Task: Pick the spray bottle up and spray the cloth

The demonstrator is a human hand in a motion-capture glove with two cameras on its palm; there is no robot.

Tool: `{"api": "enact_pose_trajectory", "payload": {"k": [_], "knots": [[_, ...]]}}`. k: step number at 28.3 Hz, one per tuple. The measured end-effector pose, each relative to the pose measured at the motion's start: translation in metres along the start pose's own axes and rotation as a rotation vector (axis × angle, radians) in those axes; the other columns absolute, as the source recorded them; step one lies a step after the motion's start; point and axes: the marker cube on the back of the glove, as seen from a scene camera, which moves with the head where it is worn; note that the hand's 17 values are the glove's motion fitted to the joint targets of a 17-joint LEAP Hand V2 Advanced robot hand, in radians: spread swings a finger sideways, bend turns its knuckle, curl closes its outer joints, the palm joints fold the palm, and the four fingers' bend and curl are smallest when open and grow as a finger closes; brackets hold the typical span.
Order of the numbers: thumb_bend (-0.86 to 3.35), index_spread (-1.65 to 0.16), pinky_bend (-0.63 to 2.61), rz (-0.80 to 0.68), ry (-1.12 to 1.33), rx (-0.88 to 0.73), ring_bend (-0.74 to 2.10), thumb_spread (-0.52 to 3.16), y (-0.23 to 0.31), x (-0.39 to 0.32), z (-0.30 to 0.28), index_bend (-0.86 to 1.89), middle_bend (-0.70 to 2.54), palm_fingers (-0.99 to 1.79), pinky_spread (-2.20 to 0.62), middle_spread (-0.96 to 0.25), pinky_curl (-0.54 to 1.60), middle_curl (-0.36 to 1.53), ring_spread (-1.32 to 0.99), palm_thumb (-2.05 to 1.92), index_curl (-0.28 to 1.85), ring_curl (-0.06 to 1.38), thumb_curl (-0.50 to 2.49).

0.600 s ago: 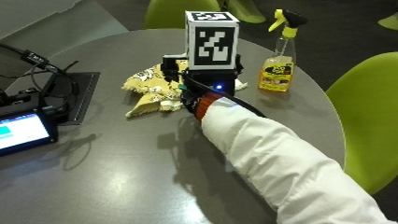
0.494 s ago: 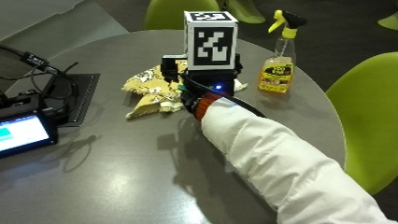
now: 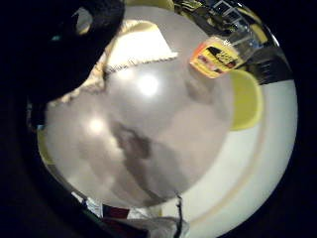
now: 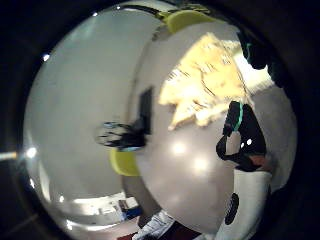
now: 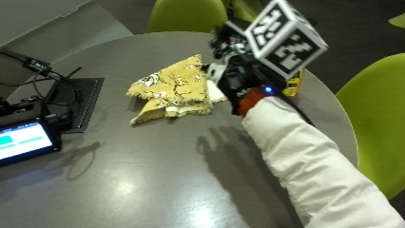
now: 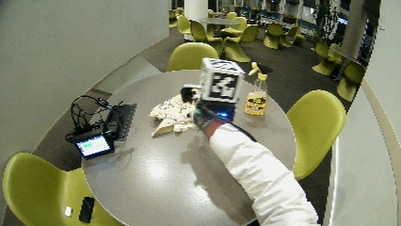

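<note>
- Round grey desk (image 5: pixel 158 180), ringed by yellow-green chairs (image 6: pixel 316 122).
- Gloved right hand (image 5: pixel 234 76) raised over the desk, between the cloth and the spray bottle, touching neither; white sleeve (image 5: pixel 310 161) running back from it toward the near edge of the desk.
- Fingers of the hand mostly hidden in the outside views; in the thumb-side palm view one dark finger (image 4: pixel 240 135) seen in the air over bare desk, nothing visibly in the palm. Cannot tell whether extended or curled.
- Yellow patterned cloth (image 5: pixel 171 88) lying crumpled on the desk just beside the hand, a paler underside folded out along its near edge.
- Spray bottle (image 6: pixel 257 96) standing upright on the desk on the far side of the hand from the cloth, near the desk's rim; yellow label, yellow trigger head on top. In the closer outside view, mostly hidden behind the hand, only a sliver of label showing (image 5: pixel 292 85).
- In the little-finger-side palm view, bottle label (image 3: pixel 215 57) seen apart from the palm, with bare desk between.
- Small device with a lit screen (image 5: pixel 25 140) at the desk's other edge, cables (image 5: pixel 44 69) and a flat black pad (image 5: pixel 85 102) beside it, well apart from the cloth.
</note>
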Motion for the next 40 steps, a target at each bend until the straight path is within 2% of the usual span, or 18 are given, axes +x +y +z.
{"api": "enact_pose_trajectory", "payload": {"k": [3,7,9,12,15,17,19,21,24,26,33,37,40], "knots": [[0.47,-0.15,0.3,0.016,-0.29,0.135,0.44,0.78,-0.001,0.036,-0.028,0.2,0.38,0.8,-0.03,0.0,0.25,0.29,-0.08,0.84,0.31,0.31,0.31],[0.45,-0.21,0.43,0.209,-0.532,0.304,0.39,0.85,-0.009,0.12,-0.048,0.14,0.3,0.71,-0.08,-0.02,0.32,0.3,-0.09,0.84,0.31,0.32,0.33],[0.45,-0.23,0.55,0.319,-0.588,0.366,0.3,0.9,-0.012,0.159,-0.05,0.14,0.23,0.59,-0.11,-0.02,0.36,0.29,-0.09,0.85,0.32,0.31,0.34],[0.43,-0.28,0.63,0.399,-0.613,0.387,0.22,0.93,-0.003,0.19,-0.045,0.09,0.18,0.33,-0.11,-0.02,0.42,0.29,-0.08,0.86,0.31,0.32,0.36],[0.4,-0.3,0.51,0.443,-0.595,0.408,0.22,0.95,0.008,0.228,-0.04,0.12,0.23,0.22,-0.09,-0.01,0.4,0.31,-0.07,0.85,0.3,0.31,0.37],[0.37,-0.31,0.32,0.474,-0.594,0.409,0.25,0.95,0.013,0.255,-0.041,0.15,0.31,0.19,-0.02,0.0,0.35,0.34,-0.06,0.84,0.29,0.31,0.37],[0.35,-0.33,0.09,0.5,-0.607,0.402,0.27,0.95,0.014,0.275,-0.043,0.21,0.45,0.22,0.05,0.0,0.28,0.38,-0.07,0.85,0.31,0.31,0.38],[0.36,-0.3,-0.04,0.51,-0.621,0.406,0.3,0.95,0.012,0.285,-0.043,0.26,0.58,0.37,0.08,-0.01,0.2,0.41,-0.07,0.89,0.32,0.31,0.39],[0.36,-0.25,0.02,0.477,-0.618,0.416,0.42,0.94,0.005,0.281,-0.046,0.36,0.53,0.58,0.09,-0.01,0.14,0.41,-0.08,0.94,0.35,0.33,0.41],[0.36,-0.23,0.11,0.402,-0.494,0.397,0.46,0.93,-0.002,0.26,-0.054,0.36,0.52,0.62,0.08,-0.01,0.15,0.42,-0.08,0.97,0.36,0.35,0.43],[0.32,-0.22,0.18,0.005,0.448,0.255,0.5,0.85,-0.023,0.128,-0.076,0.37,0.51,0.71,0.02,-0.02,0.21,0.46,-0.1,1.03,0.42,0.42,0.46],[0.29,-0.22,0.18,-0.094,0.819,0.232,0.5,0.79,-0.029,0.092,-0.072,0.38,0.49,0.73,0.0,-0.03,0.24,0.47,-0.11,1.06,0.44,0.44,0.48],[0.26,-0.23,0.18,-0.125,0.992,0.22,0.5,0.75,-0.032,0.08,-0.071,0.38,0.48,0.74,-0.01,-0.04,0.25,0.48,-0.11,1.07,0.46,0.45,0.49]]}}
